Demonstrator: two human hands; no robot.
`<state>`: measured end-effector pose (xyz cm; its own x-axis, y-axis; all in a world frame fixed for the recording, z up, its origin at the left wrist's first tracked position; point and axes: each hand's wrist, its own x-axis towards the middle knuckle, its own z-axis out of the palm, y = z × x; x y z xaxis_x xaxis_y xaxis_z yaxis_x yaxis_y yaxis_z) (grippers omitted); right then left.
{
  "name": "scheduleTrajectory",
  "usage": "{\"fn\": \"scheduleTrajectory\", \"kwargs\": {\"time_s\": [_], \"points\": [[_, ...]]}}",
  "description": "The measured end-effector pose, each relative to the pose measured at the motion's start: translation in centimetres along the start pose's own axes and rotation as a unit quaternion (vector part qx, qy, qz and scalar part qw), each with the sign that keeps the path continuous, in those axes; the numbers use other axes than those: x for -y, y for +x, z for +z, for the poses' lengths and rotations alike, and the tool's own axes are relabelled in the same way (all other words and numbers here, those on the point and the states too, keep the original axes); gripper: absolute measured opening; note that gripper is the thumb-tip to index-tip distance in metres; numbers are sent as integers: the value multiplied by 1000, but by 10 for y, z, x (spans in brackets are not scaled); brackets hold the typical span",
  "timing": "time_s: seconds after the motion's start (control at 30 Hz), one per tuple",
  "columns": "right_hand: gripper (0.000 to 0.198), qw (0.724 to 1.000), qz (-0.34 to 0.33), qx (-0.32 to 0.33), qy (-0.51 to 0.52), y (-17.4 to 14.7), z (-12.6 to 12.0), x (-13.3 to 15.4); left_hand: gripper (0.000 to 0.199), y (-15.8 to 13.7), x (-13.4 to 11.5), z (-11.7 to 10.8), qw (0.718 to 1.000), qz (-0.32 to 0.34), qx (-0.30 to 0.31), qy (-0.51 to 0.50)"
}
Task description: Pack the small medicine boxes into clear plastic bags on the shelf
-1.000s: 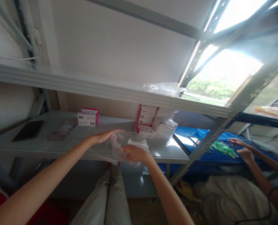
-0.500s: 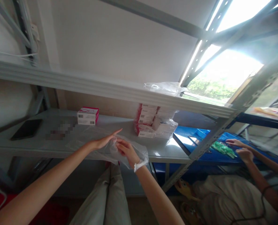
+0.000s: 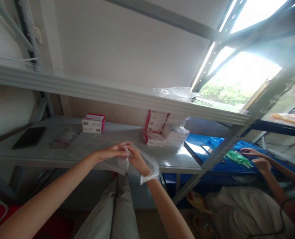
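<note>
My right hand [image 3: 136,158] is pushed inside a thin clear plastic glove [image 3: 150,166], whose cuff bunches at my wrist. My left hand [image 3: 113,151] pinches the loose end of that plastic at the fingertips of the right hand. Both hands hover just above the front edge of the grey shelf [image 3: 37,156]. A flat sheet of clear plastic [image 3: 92,149] lies on the shelf under my left forearm.
A red-and-white box [image 3: 93,123] and a dark phone [image 3: 29,137] lie on the shelf; a stack of similar boxes [image 3: 163,131] stands further right. Another person's hands [image 3: 255,159] handle green items [image 3: 237,158] on a blue tray [image 3: 207,146]. An upper shelf holds a plastic bag [image 3: 174,93].
My right hand has slid into the plastic glove, which now covers it to the wrist. My left hand, flat and open before, has closed on the plastic by the right fingertips.
</note>
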<state>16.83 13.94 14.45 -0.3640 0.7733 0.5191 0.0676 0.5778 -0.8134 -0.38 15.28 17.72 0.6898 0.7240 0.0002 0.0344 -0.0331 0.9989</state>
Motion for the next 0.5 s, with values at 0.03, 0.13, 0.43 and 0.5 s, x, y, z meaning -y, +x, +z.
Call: {"fn": "scheduleTrajectory", "kwargs": {"time_s": [0.03, 0.13, 0.43, 0.5], "points": [[33, 1000, -8, 6, -11, 2, -4, 1, 73, 0, -1, 1, 1000, 0, -12, -4], [52, 999, 0, 2, -49, 7, -11, 3, 76, 1, -1, 5, 998, -7, -57, -9], [90, 994, 27, -48, -96, -1, -11, -10, 87, 7, 11, 26, 977, 87, -74, 178], [92, 993, 34, -49, -101, -3, -12, -10, 66, 4, 9, 26, 964, 63, -93, 241]]}}
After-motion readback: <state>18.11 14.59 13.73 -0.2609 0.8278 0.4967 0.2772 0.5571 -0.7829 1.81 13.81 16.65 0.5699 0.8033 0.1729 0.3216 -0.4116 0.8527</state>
